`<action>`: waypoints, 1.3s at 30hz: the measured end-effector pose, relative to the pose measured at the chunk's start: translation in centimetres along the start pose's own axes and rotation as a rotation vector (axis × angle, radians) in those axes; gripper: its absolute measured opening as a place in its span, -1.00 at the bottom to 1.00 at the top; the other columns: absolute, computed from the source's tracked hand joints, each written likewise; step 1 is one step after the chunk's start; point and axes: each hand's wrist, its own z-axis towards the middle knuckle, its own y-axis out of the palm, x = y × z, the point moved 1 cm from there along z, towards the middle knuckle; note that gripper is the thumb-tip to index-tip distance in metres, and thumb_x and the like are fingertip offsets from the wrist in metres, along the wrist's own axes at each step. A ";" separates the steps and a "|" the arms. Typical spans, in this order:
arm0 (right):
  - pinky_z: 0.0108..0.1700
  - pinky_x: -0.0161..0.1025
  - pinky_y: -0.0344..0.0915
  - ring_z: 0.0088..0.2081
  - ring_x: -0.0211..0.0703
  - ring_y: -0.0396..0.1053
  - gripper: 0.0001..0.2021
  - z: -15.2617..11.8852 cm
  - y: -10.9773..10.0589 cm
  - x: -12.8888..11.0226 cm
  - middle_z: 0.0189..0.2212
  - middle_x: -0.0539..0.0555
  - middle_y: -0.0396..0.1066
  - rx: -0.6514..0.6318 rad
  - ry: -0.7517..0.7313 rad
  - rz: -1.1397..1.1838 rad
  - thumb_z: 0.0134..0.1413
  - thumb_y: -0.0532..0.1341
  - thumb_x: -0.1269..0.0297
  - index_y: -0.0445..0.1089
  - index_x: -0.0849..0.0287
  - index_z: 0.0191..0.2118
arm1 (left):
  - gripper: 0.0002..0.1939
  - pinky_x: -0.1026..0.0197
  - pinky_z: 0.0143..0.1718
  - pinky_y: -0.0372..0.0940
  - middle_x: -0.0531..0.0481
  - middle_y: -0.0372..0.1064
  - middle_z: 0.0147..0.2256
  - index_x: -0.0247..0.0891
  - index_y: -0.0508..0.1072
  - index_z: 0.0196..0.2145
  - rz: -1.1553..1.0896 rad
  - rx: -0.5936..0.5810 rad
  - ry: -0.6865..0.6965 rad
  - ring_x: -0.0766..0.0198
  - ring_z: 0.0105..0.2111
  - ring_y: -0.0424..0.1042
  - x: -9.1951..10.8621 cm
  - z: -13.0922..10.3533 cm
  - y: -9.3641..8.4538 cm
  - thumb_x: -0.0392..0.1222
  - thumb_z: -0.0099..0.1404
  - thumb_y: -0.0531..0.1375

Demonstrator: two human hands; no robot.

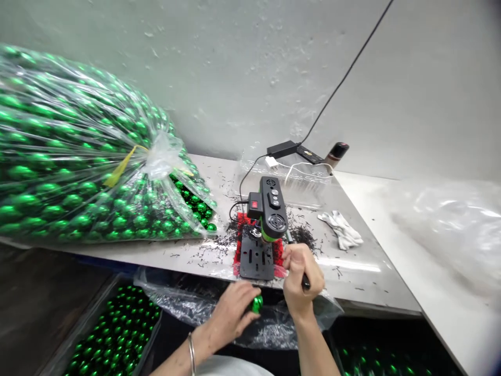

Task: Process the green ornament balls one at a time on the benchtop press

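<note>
Between the fingertips of my left hand (235,310) is a shiny green ball ornament (257,304), held just off the table's front edge. My right hand (303,274) is wrapped round the black handle (306,282) of a lever on a small bench press (273,209). This black machine has round vents, buttons and a red switch on its side. Below its head, a slotted black base plate (256,256) rests on a red mat (237,256). Small black bits (303,237) lie scattered around it.
A big clear bag (86,156) of green balls fills the left. Bins of green balls stand below at left (113,329) and right (376,360). White gloves (342,230), a power adapter (282,149), a clear plastic tray (305,193) and plastic wrap (457,235) lie around.
</note>
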 end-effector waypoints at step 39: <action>-0.45 -0.30 0.21 -0.48 -0.29 0.31 -0.71 -0.6 0.0 0.5 -0.57 -0.06 0.24 -0.030 -0.127 -0.065 0.23 0.02 0.57 0.18 0.12 -0.49 | -0.59 0.13 -0.12 0.46 -0.13 0.55 -0.13 -0.27 0.51 -0.04 -0.896 0.366 -0.799 0.18 -0.17 0.54 -4.8 9.2 -2.7 -0.08 0.18 0.35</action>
